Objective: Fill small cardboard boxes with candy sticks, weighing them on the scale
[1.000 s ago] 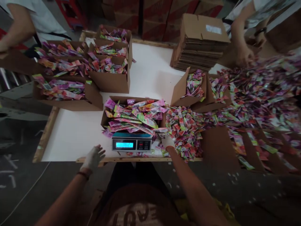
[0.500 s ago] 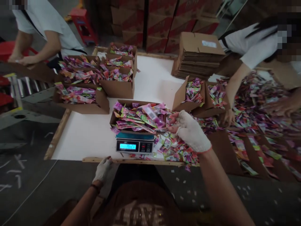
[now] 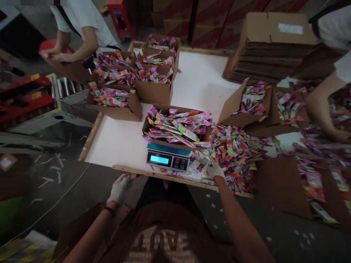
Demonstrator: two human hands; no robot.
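White table [image 3: 123,142]: right hand [image 3: 215,171] sits on loose sachets [image 3: 236,153], grip unclear; light, slippery, best scooped. Left hand [image 3: 119,188] hangs spread.

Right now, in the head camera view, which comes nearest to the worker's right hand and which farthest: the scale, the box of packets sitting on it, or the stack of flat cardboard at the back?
1. The scale, just left of the right hand, by the table's near edge.
2. The box of packets, on the scale, up and left.
3. The stack of flat cardboard, far back right.
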